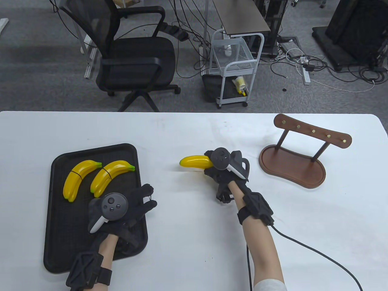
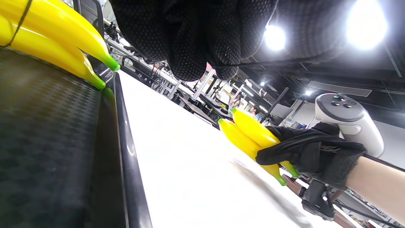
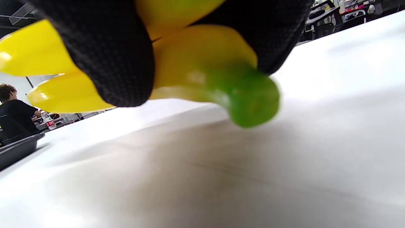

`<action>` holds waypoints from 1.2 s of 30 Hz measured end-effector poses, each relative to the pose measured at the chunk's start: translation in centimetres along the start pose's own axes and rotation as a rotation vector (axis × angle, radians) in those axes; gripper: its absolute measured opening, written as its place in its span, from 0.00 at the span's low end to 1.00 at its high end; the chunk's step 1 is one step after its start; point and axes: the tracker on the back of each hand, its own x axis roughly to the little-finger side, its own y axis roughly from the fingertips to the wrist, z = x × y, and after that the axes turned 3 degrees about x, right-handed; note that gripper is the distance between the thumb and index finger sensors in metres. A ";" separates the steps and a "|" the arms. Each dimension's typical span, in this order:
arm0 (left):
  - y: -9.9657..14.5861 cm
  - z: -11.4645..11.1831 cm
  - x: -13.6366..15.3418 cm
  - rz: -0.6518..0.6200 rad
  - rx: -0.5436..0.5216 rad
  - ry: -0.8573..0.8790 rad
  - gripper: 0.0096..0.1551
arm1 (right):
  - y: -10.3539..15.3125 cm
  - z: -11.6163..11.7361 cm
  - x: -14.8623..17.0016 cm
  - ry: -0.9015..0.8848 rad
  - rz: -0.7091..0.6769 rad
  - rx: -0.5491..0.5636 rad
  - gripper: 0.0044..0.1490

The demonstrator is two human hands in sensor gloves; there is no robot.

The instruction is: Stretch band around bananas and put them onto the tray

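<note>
While two banded pairs are already lying on the tray, a third pair is being held above the table, not yet banded as far as the views show.

Nearest the person, at about 7 o'clock in the table view, the left hand (image 1: 121, 209) is hovering over the black tray (image 1: 57, 230), its fingers loosely spread and pinching what looks like a thin dark band (image 1: 149, 197). Just past it, toward 10 o'clock, two banana pairs (image 1: 80, 178) (image 1: 109, 176) are resting on the tray, each with a band around its middle. At the table's centre, the right hand (image 1: 225, 169) is gripping the third banana pair (image 1: 196, 162) by its stem end, tips pointing to 9 o'clock. Banding it and setting it down are judged to be remaining. Farther, at 2 o'clock, a wooden rack (image 1: 297, 160) is standing unused.
</note>
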 end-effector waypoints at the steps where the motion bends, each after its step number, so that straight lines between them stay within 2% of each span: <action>1: 0.0 0.0 0.0 0.000 0.000 -0.001 0.37 | 0.4 -0.3 0.0 -0.002 -0.001 0.007 0.45; 14: -0.1 -0.5 -0.4 -0.012 0.015 0.034 0.37 | 5.3 -4.1 -1.2 0.015 -0.056 0.099 0.45; 29: -0.2 -0.9 -1.6 -0.038 0.042 0.074 0.38 | 9.7 -6.6 -2.9 0.030 -0.121 0.137 0.46; 36: -0.3 -1.1 -1.7 -0.040 0.047 0.109 0.38 | 11.2 -6.6 -4.1 0.039 -0.170 0.149 0.45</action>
